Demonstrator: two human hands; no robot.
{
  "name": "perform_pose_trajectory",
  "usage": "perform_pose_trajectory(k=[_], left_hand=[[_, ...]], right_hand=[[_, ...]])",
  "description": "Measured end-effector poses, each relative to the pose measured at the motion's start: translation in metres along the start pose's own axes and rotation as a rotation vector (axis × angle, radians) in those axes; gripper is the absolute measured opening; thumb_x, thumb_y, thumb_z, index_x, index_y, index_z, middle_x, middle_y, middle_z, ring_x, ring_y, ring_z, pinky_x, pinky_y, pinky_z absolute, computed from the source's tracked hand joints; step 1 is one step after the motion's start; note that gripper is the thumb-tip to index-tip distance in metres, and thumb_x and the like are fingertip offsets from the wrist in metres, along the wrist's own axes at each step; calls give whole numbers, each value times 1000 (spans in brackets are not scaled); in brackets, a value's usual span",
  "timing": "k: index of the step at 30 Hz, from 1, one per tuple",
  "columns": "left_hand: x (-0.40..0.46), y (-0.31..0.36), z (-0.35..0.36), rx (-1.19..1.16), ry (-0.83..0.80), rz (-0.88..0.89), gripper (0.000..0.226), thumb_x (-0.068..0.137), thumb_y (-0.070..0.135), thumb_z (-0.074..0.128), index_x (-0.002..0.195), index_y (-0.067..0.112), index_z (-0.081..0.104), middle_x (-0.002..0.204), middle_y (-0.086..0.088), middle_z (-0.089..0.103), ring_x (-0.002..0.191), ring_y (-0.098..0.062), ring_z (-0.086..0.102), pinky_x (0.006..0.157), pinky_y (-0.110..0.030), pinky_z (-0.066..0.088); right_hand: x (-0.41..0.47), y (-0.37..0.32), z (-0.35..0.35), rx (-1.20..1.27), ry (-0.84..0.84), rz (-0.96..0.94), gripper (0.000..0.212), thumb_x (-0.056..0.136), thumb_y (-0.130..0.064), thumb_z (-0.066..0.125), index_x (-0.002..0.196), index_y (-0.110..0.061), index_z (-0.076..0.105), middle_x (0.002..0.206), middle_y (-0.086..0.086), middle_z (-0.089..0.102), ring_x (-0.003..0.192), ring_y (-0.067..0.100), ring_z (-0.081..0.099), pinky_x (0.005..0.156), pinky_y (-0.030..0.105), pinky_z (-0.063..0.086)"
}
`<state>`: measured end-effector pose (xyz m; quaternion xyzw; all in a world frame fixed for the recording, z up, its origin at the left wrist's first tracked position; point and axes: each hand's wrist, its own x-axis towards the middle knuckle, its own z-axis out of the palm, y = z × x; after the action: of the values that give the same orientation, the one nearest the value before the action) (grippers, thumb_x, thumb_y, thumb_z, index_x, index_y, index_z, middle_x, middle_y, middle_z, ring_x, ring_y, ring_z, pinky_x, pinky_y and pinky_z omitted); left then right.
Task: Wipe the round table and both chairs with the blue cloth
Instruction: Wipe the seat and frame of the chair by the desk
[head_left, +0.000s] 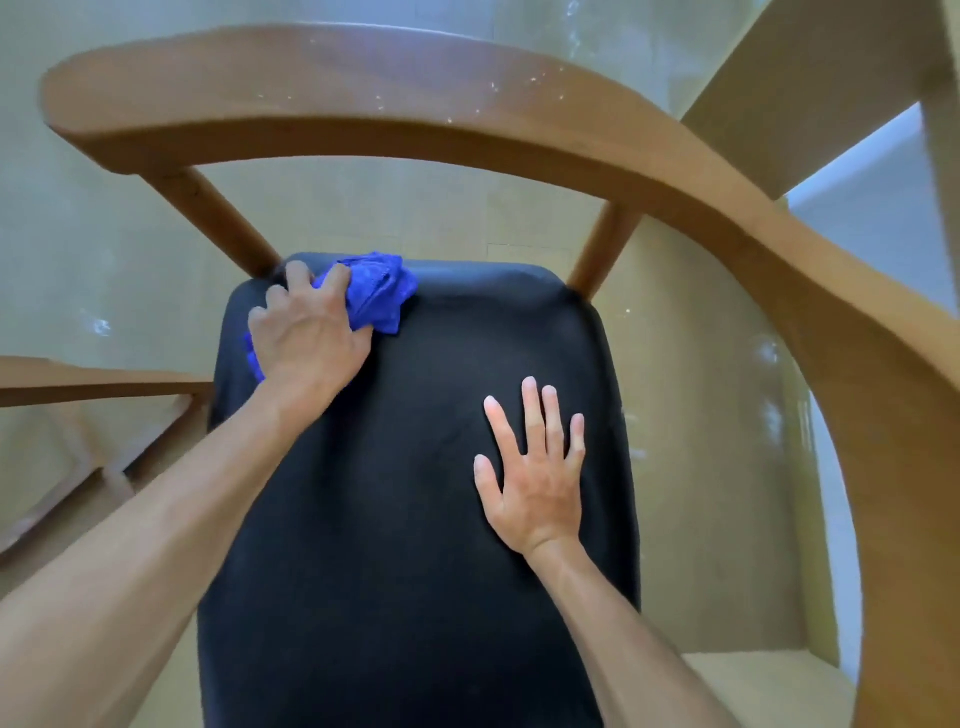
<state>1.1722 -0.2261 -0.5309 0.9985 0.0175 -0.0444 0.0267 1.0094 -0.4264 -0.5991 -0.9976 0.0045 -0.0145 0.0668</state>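
Left hand fingers bunched round blue cloth at seat's far-left corner, right hand flat – fingers spread wide – on seat

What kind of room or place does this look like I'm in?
Probably an indoor dining or seating area, though little shows. A wooden chair with a curved backrest and a black padded seat stands on a pale tiled floor, with more wooden furniture beside it.

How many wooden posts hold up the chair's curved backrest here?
2: one wooden post at the black seat's back-left corner by the blue cloth, one at the back-right. Others may be out of frame.
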Motion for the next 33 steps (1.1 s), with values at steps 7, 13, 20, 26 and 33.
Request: perform_pose_trajectory(k=[7,13,20,26,33], left_hand=[[-145,7,-7,-10,-218,341,51,45,27,85,90,10,68,78,-14,55,49,-29,48,48,-32,28],[-200,-8,-4,60,-353,534,61,37,38,87,91,15,71,79,-6,59,49,-23,46,46,-26,33],[-178,-21,-19,-57,-576,510,68,76,57,58,134,30,36,116,4,40,102,-17,42,90,-33,33],[-176,-101,-45,-507,-557,68,68,77,26,56,143,24,40,143,3,39,135,-16,29,112,-32,27],[-221,-116,-23,-278,-499,207,69,94,10,40,154,25,11,162,1,-1,149,-17,-2,119,-26,4]], right_hand=[[0,-3,-12,33,-84,19,55,92,-43,37,145,-27,40,157,14,24,145,32,21,114,58,14],[5,-5,-33,141,-264,52,55,95,-41,45,148,-31,32,161,9,11,148,27,6,117,53,3],[7,-40,-96,556,-258,-129,47,95,-37,51,138,-19,51,151,4,38,143,23,26,117,39,19],[-27,-72,-91,370,-586,-576,78,82,-60,56,149,-36,24,154,-3,29,145,19,18,120,43,6],[-53,-92,-79,70,-347,-577,72,65,-46,78,130,-25,57,98,4,60,86,27,58,65,37,51]])
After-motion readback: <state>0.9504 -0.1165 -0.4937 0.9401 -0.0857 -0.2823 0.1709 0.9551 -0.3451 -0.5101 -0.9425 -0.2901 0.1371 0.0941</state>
